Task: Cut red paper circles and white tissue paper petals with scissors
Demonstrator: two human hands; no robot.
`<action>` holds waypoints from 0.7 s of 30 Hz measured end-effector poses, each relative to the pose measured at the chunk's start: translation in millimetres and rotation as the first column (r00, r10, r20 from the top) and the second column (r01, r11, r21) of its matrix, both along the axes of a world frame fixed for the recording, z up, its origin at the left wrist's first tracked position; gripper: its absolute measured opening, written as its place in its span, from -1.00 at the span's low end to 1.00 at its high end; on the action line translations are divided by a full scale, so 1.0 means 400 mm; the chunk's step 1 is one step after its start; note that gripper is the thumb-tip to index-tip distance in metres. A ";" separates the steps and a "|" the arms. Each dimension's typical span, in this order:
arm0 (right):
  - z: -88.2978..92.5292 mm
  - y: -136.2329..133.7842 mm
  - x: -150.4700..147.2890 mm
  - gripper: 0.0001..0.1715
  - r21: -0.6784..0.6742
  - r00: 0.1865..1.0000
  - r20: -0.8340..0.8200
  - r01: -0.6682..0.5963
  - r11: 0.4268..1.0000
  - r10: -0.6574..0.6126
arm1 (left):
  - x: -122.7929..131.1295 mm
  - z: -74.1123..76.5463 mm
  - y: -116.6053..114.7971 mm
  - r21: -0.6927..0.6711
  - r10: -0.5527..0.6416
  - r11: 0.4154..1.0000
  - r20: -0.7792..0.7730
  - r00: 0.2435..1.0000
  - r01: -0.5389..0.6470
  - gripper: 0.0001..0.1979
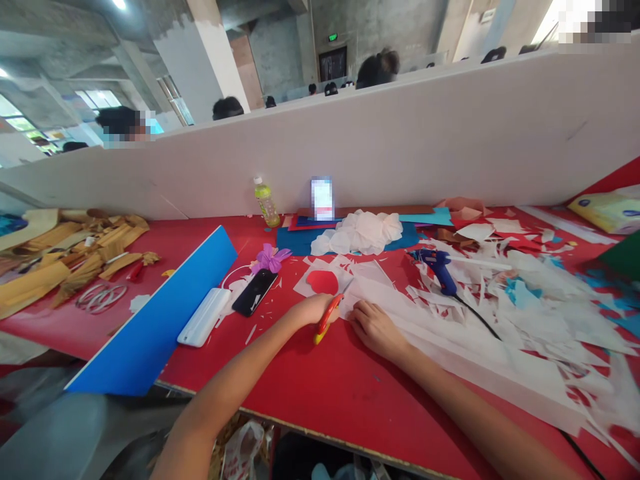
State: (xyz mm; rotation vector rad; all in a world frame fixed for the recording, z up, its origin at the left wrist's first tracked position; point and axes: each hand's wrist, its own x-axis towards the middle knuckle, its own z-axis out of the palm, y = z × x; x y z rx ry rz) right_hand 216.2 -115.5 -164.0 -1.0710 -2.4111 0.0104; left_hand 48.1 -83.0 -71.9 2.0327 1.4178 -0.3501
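Note:
My left hand (316, 309) is closed on the scissors (330, 315), which have red and yellow handles. Their blades point up and to the right, at a strip of thin white paper (420, 325). Just right of the scissors, my right hand (373, 323) rests with curled fingers on the near edge of that paper and grips it. Beyond my left hand, a rounded red patch (323, 281) shows within a white sheet (303, 283). A bunch of white paper petals (370, 232) lies farther back on blue sheets.
A black phone (255, 292), a white device (204, 318) and a leaning blue board (163, 313) stand left. Behind are a bottle (266, 202) and a lit phone (323, 199). A blue glue gun (439, 267) lies among white scraps (530, 313) at right.

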 end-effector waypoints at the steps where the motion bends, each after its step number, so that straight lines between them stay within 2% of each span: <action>1: 0.000 0.000 0.000 -0.77 0.002 1.000 0.000 0.000 1.000 0.000 | -0.002 0.002 -0.002 -0.023 -0.002 1.000 0.008 1.000 0.003 -0.81; 7: 0.002 0.000 0.000 -0.76 0.011 1.000 0.018 0.008 1.000 -0.008 | -0.017 0.011 -0.016 -0.249 0.108 0.966 0.122 0.987 -0.074 -0.75; 9: 0.004 0.000 -0.001 -0.76 0.009 1.000 0.019 0.013 1.000 -0.013 | -0.019 0.012 -0.018 -0.278 0.119 0.958 0.141 0.983 -0.076 -0.75; 14: 0.007 -0.001 -0.001 -0.80 -0.004 1.000 0.012 0.017 1.000 -0.017 | -0.013 0.007 -0.011 -0.213 0.034 0.977 0.058 0.998 -0.021 -0.81; 21: 0.002 0.001 0.001 -0.80 -0.013 1.000 0.009 0.011 1.000 -0.011 | 0.015 0.009 0.011 -0.123 -0.021 0.992 -0.043 0.999 0.016 -0.85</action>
